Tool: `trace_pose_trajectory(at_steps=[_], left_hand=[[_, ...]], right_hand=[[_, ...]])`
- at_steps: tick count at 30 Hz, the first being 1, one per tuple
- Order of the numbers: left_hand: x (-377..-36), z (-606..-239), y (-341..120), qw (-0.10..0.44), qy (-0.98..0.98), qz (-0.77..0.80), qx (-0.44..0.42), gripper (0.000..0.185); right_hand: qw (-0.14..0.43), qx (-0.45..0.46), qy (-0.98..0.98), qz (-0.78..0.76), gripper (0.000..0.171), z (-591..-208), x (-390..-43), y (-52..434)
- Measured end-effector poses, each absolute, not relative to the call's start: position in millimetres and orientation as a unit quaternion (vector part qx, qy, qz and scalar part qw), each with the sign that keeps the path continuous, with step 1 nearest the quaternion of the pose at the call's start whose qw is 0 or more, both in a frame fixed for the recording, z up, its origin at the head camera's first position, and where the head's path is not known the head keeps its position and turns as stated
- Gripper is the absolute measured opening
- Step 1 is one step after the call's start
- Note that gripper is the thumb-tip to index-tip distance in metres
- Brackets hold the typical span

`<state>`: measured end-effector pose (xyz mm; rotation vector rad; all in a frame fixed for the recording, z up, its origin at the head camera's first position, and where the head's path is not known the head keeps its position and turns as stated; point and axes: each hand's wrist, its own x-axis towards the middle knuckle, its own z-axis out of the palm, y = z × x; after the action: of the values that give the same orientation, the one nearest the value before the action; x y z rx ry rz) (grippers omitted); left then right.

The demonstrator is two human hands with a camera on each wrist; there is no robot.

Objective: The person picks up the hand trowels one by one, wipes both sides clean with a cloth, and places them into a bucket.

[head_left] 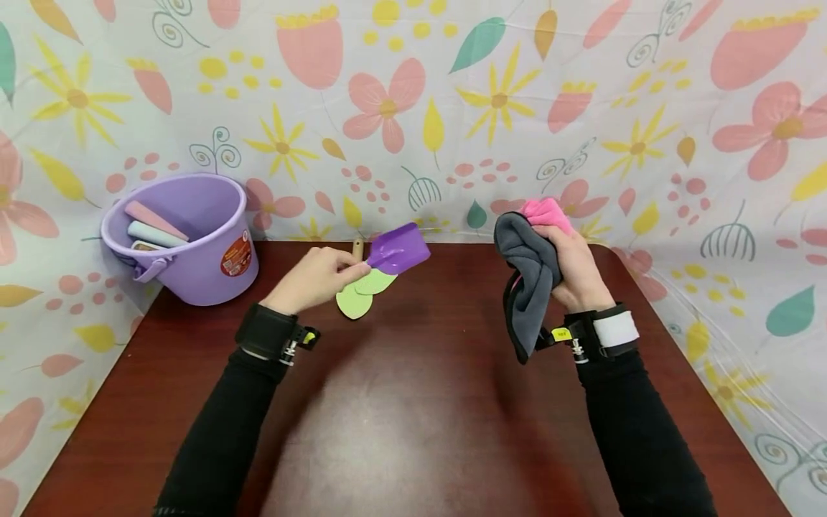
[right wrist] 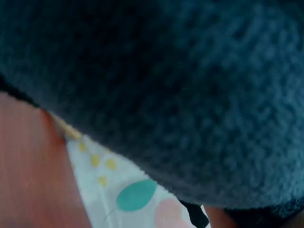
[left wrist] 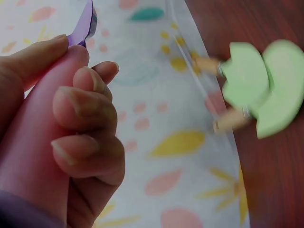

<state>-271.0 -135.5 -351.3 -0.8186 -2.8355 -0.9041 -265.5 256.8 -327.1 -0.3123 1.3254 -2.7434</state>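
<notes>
My left hand (head_left: 319,276) grips a small shovel (head_left: 398,249) with a purple blade. In the left wrist view its thick pink handle (left wrist: 40,142) lies inside the curled fingers, with the thumb along it. Just under the blade, two light green tools (head_left: 354,301) with short wooden handles lie on the table, overlapping. On the other side, my right hand (head_left: 571,269) clutches a bunched cloth (head_left: 526,251), dark grey on one face and pink on the other, hanging above the table. That cloth fills most of the right wrist view and hides the fingers.
A purple bucket (head_left: 213,269) stands at the back left corner of the brown table (head_left: 413,402). Several handles (head_left: 155,222), among them pink and pale blue ones, lean inside it. Behind the table hangs a flower-patterned curtain (head_left: 388,165).
</notes>
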Motion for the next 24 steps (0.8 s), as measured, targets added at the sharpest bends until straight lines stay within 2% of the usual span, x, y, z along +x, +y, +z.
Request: trace_pose_trajectory(at_steps=[3, 6, 8, 15, 19, 24], left_hand=[[-275, -342, -155, 0.022, -0.934, -0.264, -0.238, 0.031], [-279, -331, -175, 0.002, -0.949, -0.24, -0.205, 0.04], [-282, -321, -188, -0.008, -0.955, -0.225, -0.191, 0.045], [-289, -287, -237, 0.007, -0.968, -0.173, -0.181, 0.037], [-290, -272, -264, 0.018, -0.976, -0.137, -0.169, 0.039], [-288, -258, -297, -0.006, -0.982, -0.136, -0.132, 0.044]], right_hand=[[0.023, -0.089, 0.496, -0.863, 0.02, -336, -267, 258], [0.015, -0.066, 0.561, -0.825, 0.027, -343, -268, 260], [0.023, -0.049, 0.594, -0.802, 0.031, -348, -268, 261], [0.038, -0.011, 0.731, -0.681, 0.039, -357, -275, 257], [0.043, -0.009, 0.803, -0.594, 0.044, -363, -277, 256], [0.055, -0.028, 0.857, -0.512, 0.047, -373, -273, 257]])
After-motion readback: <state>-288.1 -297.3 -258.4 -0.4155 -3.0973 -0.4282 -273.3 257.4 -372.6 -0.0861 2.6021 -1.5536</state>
